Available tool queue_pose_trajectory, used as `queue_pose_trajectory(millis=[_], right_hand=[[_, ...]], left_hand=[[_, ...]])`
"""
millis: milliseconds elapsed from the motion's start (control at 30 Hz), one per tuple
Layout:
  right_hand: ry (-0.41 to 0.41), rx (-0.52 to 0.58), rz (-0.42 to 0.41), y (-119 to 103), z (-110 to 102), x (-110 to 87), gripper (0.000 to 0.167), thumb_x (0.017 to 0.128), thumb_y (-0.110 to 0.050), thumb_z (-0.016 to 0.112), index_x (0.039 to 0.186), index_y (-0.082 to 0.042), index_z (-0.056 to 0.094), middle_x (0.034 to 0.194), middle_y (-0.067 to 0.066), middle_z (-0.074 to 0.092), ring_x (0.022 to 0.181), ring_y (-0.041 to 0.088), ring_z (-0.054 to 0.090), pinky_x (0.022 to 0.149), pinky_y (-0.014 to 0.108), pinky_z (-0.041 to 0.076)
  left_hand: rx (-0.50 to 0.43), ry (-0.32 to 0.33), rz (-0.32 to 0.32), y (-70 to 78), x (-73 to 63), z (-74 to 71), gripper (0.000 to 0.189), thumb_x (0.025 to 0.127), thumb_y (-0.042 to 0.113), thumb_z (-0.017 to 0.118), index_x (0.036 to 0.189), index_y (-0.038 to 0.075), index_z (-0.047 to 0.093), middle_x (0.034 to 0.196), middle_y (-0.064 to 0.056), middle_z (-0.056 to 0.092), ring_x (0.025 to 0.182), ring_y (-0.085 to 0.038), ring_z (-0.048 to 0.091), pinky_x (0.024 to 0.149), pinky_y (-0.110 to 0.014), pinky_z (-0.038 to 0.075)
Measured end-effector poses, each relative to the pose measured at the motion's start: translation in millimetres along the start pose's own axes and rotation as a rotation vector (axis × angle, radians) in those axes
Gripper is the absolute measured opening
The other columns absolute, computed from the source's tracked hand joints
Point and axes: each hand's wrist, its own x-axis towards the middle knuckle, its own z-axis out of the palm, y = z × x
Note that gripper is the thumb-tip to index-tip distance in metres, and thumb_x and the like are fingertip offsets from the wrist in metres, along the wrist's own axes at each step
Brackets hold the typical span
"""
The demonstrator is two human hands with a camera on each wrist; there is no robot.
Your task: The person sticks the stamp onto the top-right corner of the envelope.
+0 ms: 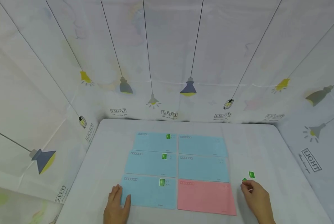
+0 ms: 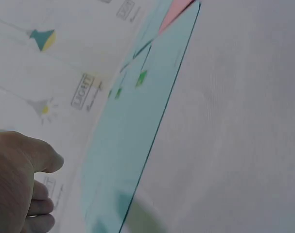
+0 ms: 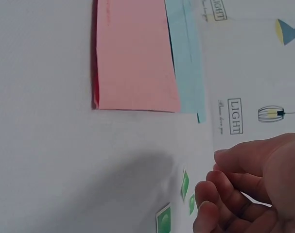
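Note:
My left hand (image 1: 116,205) rests with spread fingers at the left edge of the front-left blue envelope (image 1: 144,194), which bears a green stamp (image 1: 162,182) near its top right corner. In the left wrist view its thumb stands apart from the fingers. My right hand (image 1: 257,199) is low over the table, fingers bent, right of the pink envelope (image 1: 206,197). A loose green stamp (image 1: 244,179) lies at its fingertips, another stamp (image 1: 251,175) just beyond. A nearer stamp (image 3: 164,219) shows in the right wrist view. Nothing shows between thumb and forefinger there.
Two more blue envelopes in the left column, the middle one (image 1: 147,165) and the far one (image 1: 153,143), carry green stamps. In the right column, unstamped blue envelopes (image 1: 203,169) lie behind the pink one. A lamp-patterned cloth (image 1: 167,56) hangs behind the white table (image 1: 284,199).

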Motion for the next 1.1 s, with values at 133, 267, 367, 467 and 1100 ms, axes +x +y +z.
queue_pose_trajectory(millis=[133, 267, 367, 467, 1100], right_hand=[[-0.032, -0.014, 0.073, 10.6, 0.6, 0.1, 0.025, 0.094, -0.015, 0.062, 0.108, 0.005, 0.067, 0.091, 0.016, 0.068, 0.082, 0.026, 0.066, 0.058, 0.025, 0.048], [-0.023, -0.024, 0.124, 23.9, 0.8, 0.4, 0.028, 0.092, -0.014, 0.061, 0.111, 0.006, 0.067, 0.093, 0.017, 0.066, 0.084, 0.028, 0.065, 0.059, 0.027, 0.045], [-0.012, -0.026, 0.180, 31.4, 1.7, 2.7, 0.029, 0.092, -0.012, 0.062, 0.113, 0.007, 0.065, 0.093, 0.019, 0.064, 0.081, 0.028, 0.063, 0.058, 0.028, 0.044], [-0.027, -0.029, 0.250, 35.2, 3.0, 5.7, 0.031, 0.092, -0.010, 0.062, 0.117, 0.009, 0.063, 0.095, 0.021, 0.062, 0.081, 0.028, 0.060, 0.057, 0.029, 0.045], [-0.256, -0.047, 0.187, 58.6, -11.9, 9.1, 0.053, 0.087, -0.032, 0.076, 0.114, 0.011, 0.061, 0.099, 0.024, 0.065, 0.085, 0.027, 0.061, 0.068, 0.038, 0.051]], left_hand=[[-0.018, 0.101, 0.177, 29.8, -7.0, 4.5, 0.050, 0.078, 0.015, 0.084, 0.120, -0.007, 0.068, 0.127, -0.020, 0.067, 0.121, -0.040, 0.063, 0.096, -0.049, 0.052], [-0.018, 0.049, 0.319, 61.1, -22.5, 16.2, 0.051, 0.076, 0.019, 0.086, 0.119, -0.003, 0.069, 0.125, -0.015, 0.069, 0.118, -0.033, 0.066, 0.090, -0.041, 0.058], [-0.038, 0.013, 0.445, 79.2, -33.7, 28.5, 0.052, 0.073, 0.022, 0.088, 0.118, -0.001, 0.071, 0.123, -0.012, 0.070, 0.115, -0.029, 0.068, 0.084, -0.036, 0.060], [-0.052, -0.006, 0.576, 93.3, -40.6, 40.9, 0.053, 0.072, 0.023, 0.089, 0.116, -0.001, 0.071, 0.121, -0.011, 0.071, 0.112, -0.027, 0.070, 0.078, -0.033, 0.062], [0.036, -0.149, 0.763, 116.0, -51.5, 94.0, 0.048, 0.086, 0.034, 0.079, 0.115, -0.004, 0.071, 0.119, -0.016, 0.071, 0.115, -0.032, 0.068, 0.088, -0.042, 0.060]])
